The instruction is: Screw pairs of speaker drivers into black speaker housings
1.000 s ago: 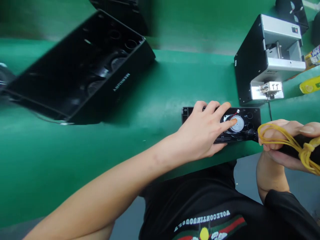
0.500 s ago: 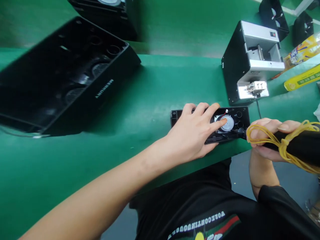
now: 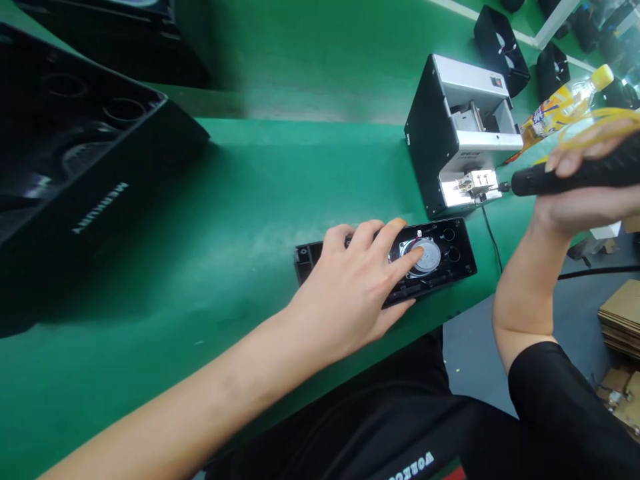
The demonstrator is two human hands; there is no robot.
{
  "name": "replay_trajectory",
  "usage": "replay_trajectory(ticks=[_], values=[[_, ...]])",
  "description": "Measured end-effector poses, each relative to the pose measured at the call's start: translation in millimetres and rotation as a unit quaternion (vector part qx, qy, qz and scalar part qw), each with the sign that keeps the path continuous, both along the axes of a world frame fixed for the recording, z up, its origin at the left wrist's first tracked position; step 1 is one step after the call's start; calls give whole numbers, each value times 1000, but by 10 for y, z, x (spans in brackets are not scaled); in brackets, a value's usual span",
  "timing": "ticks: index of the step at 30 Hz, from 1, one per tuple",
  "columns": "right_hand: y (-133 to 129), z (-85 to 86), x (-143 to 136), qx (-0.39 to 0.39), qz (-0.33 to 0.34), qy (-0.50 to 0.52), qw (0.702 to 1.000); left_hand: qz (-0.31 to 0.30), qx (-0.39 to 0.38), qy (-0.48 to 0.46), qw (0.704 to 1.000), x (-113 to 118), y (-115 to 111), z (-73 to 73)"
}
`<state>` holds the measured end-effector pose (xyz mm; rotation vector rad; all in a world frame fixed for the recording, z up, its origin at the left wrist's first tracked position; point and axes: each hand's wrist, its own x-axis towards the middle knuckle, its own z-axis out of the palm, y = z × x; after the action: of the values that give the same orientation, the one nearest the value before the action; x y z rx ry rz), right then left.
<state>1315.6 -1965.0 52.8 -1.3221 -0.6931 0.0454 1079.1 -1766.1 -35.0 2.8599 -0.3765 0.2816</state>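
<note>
Hands (image 3: 350,293): two; black panel (image 3: 457,257): one

A green worktop (image 3: 225,187) carries a large black speaker housing (image 3: 75,167) at far left, lettered in white on its side wall. Behind it, at the upper left edge, stands a second dark housing (image 3: 125,33). At upper right lie a yellow-capped drink bottle (image 3: 560,110) and small black parts (image 3: 500,40), while flattened cardboard (image 3: 620,320) rests on the floor at lower right.
</note>
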Motion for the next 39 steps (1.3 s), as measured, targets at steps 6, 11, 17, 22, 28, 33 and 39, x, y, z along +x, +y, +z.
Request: replay_trajectory(ticks=[6, 11, 17, 22, 28, 33, 39], values=[[293, -207, -3, 161, -100, -159, 969, -30, 20, 10, 999, -45, 98, 49], [63, -286, 274, 131, -51, -98, 985, -53, 26, 11, 998, -56, 204, 103], [-51, -148, 264, 156, 92, -81, 980, -57, 23, 4, 998, -37, 201, 74], [-101, -167, 305, 107, 60, -155, 980, -34, 19, -12, 999, -58, 178, -12], [-19, -311, 297, 163, 25, -218, 962, -33, 17, -12, 999, -55, 162, -56], [97, -381, 176, 83, -32, -209, 974, -30, 24, -15, 999, -52, 167, -37], [126, -277, -16, 43, -136, -191, 971, -27, 23, -2, 999, -59, 157, -26]])
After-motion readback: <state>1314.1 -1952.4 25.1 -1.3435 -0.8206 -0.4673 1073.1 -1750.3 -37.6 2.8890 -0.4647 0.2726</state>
